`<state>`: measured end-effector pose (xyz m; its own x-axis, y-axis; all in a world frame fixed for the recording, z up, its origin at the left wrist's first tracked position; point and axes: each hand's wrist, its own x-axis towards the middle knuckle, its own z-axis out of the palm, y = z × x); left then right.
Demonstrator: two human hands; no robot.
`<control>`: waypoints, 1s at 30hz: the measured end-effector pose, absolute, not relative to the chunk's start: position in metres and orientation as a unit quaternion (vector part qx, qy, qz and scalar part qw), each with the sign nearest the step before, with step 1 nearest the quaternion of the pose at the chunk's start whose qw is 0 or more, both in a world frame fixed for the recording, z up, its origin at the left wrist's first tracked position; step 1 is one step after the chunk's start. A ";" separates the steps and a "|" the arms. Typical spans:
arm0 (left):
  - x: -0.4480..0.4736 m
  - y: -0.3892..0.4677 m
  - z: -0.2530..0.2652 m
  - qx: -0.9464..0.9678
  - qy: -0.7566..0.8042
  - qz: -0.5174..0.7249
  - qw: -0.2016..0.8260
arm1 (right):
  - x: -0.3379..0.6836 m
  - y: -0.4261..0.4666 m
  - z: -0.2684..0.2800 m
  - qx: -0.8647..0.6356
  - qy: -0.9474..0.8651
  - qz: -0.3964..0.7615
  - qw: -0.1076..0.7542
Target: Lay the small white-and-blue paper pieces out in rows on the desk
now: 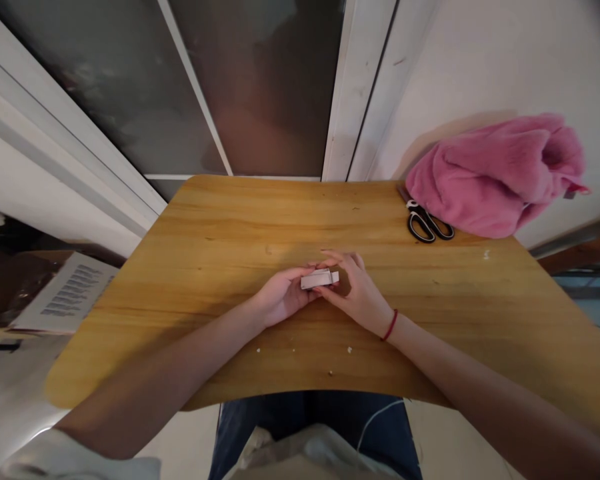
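A small white box [316, 279] with a flap sticking out at its right end is held over the middle of the wooden table [240, 220]. My left hand [285, 296] is wrapped round the box's left part from below, the thumb along its far side. At the box's right end is my right hand [361, 291], thumb at the near edge and fingers curved over the far side. A red band circles the right wrist. Whether anything is inside the box cannot be seen.
A pink plush cloth item [500, 175] lies at the table's back right, partly over black-handled scissors [425, 223]. Small white crumbs [349, 349] dot the near tabletop. A printed cardboard box [67, 293] stands left of the table. A glass-paned door [260, 87] rises behind.
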<state>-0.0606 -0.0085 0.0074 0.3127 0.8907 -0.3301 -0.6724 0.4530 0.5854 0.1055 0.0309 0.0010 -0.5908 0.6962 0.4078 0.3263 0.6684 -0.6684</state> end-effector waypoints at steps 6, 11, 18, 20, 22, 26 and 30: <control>-0.059 -0.008 0.006 0.204 0.321 0.488 0.786 | 0.105 0.029 0.003 -0.305 -0.850 0.260 0.342; -0.060 -0.008 0.005 0.194 0.333 0.493 0.780 | 0.106 0.030 0.002 -0.303 -0.855 0.251 0.338; -0.062 -0.008 0.005 0.180 0.302 0.492 0.797 | 0.107 0.033 0.001 -0.299 -0.858 0.237 0.345; -0.062 -0.008 0.004 0.186 0.295 0.493 0.797 | 0.107 0.034 0.002 -0.299 -0.856 0.233 0.351; -0.062 -0.008 0.003 0.198 0.298 0.491 0.795 | 0.108 0.034 0.003 -0.299 -0.856 0.237 0.348; -0.061 -0.008 0.003 0.205 0.304 0.491 0.790 | 0.109 0.033 0.004 -0.300 -0.859 0.247 0.335; -0.061 -0.008 0.006 0.184 0.307 0.494 0.792 | 0.111 0.035 0.004 -0.294 -0.858 0.232 0.352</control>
<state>-0.0608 -0.0076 0.0065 0.3227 0.8961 -0.3046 -0.6699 0.4436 0.5954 0.1106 0.0349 0.0045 -0.5793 0.6675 0.4679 0.3400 0.7196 -0.6055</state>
